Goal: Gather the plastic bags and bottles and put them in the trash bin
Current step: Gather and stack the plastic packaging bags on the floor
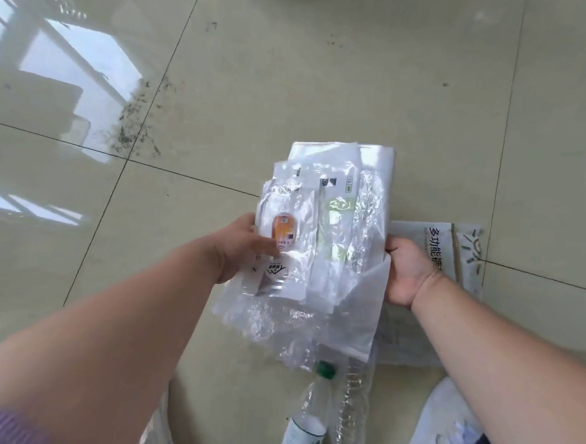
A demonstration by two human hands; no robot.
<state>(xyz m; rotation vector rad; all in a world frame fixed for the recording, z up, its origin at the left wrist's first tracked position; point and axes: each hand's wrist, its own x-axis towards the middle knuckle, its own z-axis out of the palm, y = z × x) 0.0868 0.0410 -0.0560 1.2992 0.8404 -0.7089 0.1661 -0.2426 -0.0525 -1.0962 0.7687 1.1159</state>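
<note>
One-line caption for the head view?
Both hands hold a stack of plastic bags above two bottles on the floor.

I count two bottles: one with a green cap (308, 418) and one clear crumpled one (352, 410). One stack of plastic bags (321, 244) sits between my two hands; how many bags it holds I cannot tell. One printed bag (447, 252) lies apart
</note>
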